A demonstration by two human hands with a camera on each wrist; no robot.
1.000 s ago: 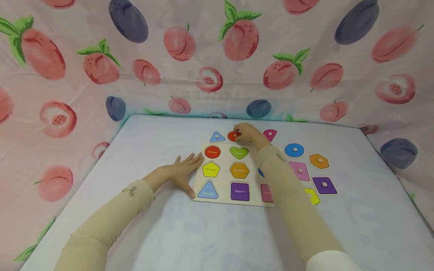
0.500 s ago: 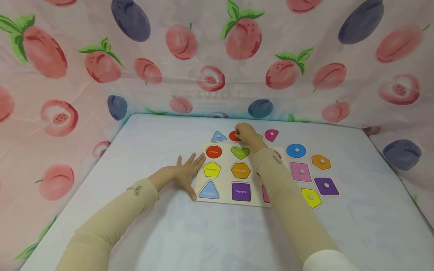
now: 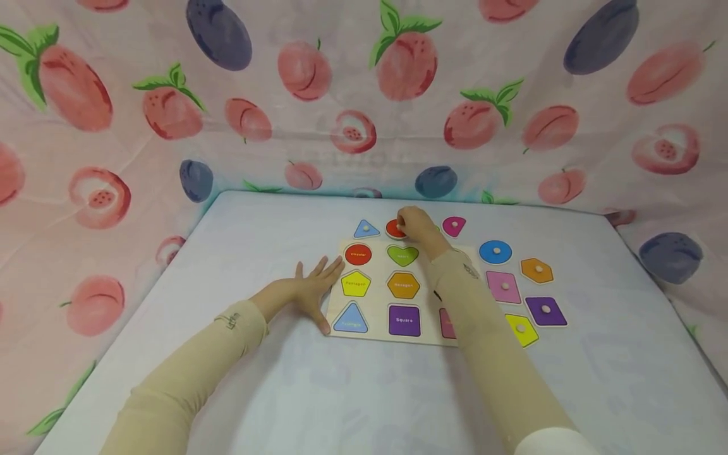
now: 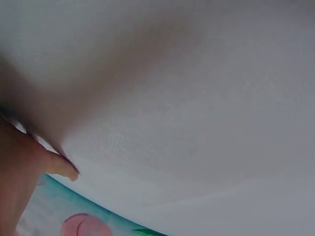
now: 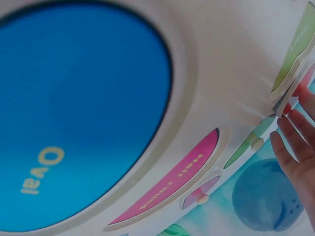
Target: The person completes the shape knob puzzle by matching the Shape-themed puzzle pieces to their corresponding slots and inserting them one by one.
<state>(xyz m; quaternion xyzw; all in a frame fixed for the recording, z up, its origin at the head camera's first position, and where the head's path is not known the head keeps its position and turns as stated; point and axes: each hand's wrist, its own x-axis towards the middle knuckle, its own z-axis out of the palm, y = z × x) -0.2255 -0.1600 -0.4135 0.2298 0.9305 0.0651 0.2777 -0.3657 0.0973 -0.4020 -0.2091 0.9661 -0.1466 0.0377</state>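
A flat wooden shape-puzzle board (image 3: 377,303) lies on the white table, its printed shapes labelled. My left hand (image 3: 309,294) rests with spread fingers against the board's left edge. In the left wrist view, that hand (image 4: 24,167) shows only in part, at the lower left. Beyond the board's far edge, my right hand (image 3: 416,223) pinches the red circle piece (image 3: 392,229), covering its knob. From the right wrist view, the piece looks tilted up beside the fingers. A light-blue triangle piece (image 3: 364,231) is just to its left. The green heart piece (image 5: 251,142) is partly hidden behind the right hand in the head view.
More knobbed pieces lie around the board: a magenta half-round (image 3: 454,225), a blue oval (image 3: 489,252), an orange hexagon (image 3: 531,270), a pink rectangle (image 3: 497,287), a purple square (image 3: 540,311) and a yellow pentagon (image 3: 521,335). A fruit-print cloth (image 3: 284,139) stands behind the table.
My right fingers have closed over the red circle's knob, which showed a second ago. The piece has shifted very slightly right. My left hand stays at the board's edge.
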